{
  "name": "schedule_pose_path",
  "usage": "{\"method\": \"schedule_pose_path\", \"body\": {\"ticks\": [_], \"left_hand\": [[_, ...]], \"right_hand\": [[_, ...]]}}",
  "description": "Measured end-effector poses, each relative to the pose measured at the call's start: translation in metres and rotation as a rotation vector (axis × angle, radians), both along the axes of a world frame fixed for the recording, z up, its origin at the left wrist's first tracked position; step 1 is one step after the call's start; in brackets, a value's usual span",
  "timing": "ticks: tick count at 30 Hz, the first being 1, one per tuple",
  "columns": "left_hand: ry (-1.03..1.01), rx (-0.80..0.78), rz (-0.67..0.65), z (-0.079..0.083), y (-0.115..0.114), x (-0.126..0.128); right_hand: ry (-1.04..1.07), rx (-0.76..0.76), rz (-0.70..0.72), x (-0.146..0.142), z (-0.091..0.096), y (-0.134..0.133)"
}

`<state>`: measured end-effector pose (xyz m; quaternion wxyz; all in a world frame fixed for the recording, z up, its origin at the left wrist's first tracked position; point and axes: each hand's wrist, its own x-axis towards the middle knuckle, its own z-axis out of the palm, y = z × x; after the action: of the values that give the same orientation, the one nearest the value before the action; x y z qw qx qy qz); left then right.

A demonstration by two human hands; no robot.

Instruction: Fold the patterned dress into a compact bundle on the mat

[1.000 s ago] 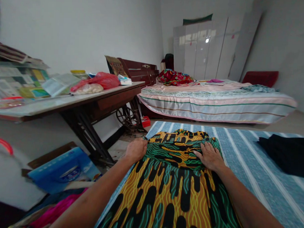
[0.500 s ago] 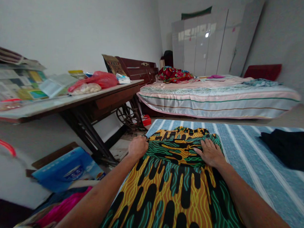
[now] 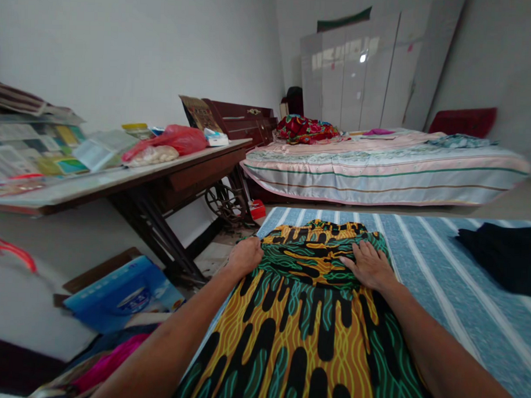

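Observation:
A patterned garment [image 3: 304, 328] in orange, black and green lies spread on a blue striped bedsheet [image 3: 424, 268] in front of me. My left hand [image 3: 245, 256] rests at the garment's left edge near its far end, fingers curled down over the cloth. My right hand [image 3: 369, 265] lies flat on the garment's right side, fingers stretched out and pressing the fabric. Both forearms reach forward over the cloth.
A black cloth [image 3: 503, 256] lies on the sheet at the right. A cluttered wooden table [image 3: 118, 179] with a red bag [image 3: 180, 139] stands at left, a blue package [image 3: 118, 292] below it. A second bed [image 3: 380, 168] and white wardrobe [image 3: 352, 74] stand behind.
Both hands stay on the garment's far end; the view has shifted slightly and the hands have edged a little to the right.

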<state>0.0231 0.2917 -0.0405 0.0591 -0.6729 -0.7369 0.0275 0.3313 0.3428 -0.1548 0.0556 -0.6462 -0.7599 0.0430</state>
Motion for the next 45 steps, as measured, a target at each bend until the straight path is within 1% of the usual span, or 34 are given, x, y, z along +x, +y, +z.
{"method": "schedule_pose_path", "body": {"ticks": [2, 5, 7, 8, 9, 11, 13, 14, 19, 22, 24, 27, 29, 31, 32, 34, 36, 38, 41, 45], "left_hand": [[-0.018, -0.018, -0.056, 0.002, -0.005, -0.001], [-0.048, -0.054, -0.183, -0.001, -0.015, -0.002], [-0.132, -0.07, -0.251, -0.005, -0.019, -0.004], [-0.206, -0.063, -0.252, -0.008, -0.019, -0.006], [-0.303, -0.046, -0.216, -0.01, -0.019, -0.008], [-0.492, 0.002, -0.065, -0.014, -0.015, -0.011], [-0.6, 0.044, 0.074, -0.018, -0.01, -0.013], [-0.621, 0.053, 0.112, -0.019, -0.008, -0.014], [-0.679, 0.053, 0.153, -0.025, -0.007, -0.01], [-0.754, 0.035, 0.167, -0.024, -0.009, -0.007], [-0.802, 0.048, 0.162, -0.02, -0.008, -0.007], [-0.853, 0.149, 0.145, -0.007, -0.005, -0.012], [-0.827, 0.254, 0.129, 0.003, -0.002, -0.018], [-0.668, 0.308, 0.128, 0.009, 0.0, -0.024], [-0.567, 0.3, 0.134, 0.01, 0.001, -0.027], [-0.414, 0.216, 0.153, 0.007, 0.0, -0.032], [-0.379, 0.105, 0.159, 0.0, -0.002, -0.035], [-0.375, 0.038, 0.169, -0.006, -0.004, -0.038], [-0.34, 0.02, 0.211, -0.009, -0.008, -0.04], [-0.262, 0.04, 0.288, -0.001, -0.007, -0.04]], "right_hand": [[0.002, -0.008, -0.001, 0.0, 0.001, -0.001], [0.004, -0.012, -0.002, 0.0, 0.003, -0.002], [0.005, -0.008, -0.002, -0.001, 0.003, -0.002], [0.004, -0.006, -0.002, -0.001, 0.003, -0.002], [0.003, -0.002, -0.002, -0.001, 0.003, -0.002], [0.001, 0.005, -0.003, -0.001, 0.003, -0.002], [-0.004, 0.014, 0.0, -0.001, 0.003, -0.003], [-0.007, 0.016, 0.002, -0.001, 0.003, -0.003], [-0.016, 0.003, 0.0, 0.0, 0.004, -0.004], [-0.01, 0.009, 0.002, 0.0, 0.004, -0.003], [-0.008, 0.013, 0.002, 0.0, 0.004, -0.003], [-0.009, 0.008, 0.001, 0.0, 0.004, -0.003], [-0.003, -0.002, 0.001, 0.0, 0.005, -0.003], [0.002, -0.012, 0.004, 0.0, 0.006, -0.003], [0.002, -0.014, 0.005, 0.0, 0.006, -0.003], [-0.003, -0.018, 0.003, 0.0, 0.006, -0.003], [-0.005, -0.018, -0.001, 0.0, 0.006, -0.002], [-0.007, -0.012, 0.001, 0.0, 0.005, -0.002], [-0.013, 0.004, 0.0, 0.0, 0.005, -0.002], [-0.013, 0.0, -0.003, -0.001, 0.006, -0.003]]}}
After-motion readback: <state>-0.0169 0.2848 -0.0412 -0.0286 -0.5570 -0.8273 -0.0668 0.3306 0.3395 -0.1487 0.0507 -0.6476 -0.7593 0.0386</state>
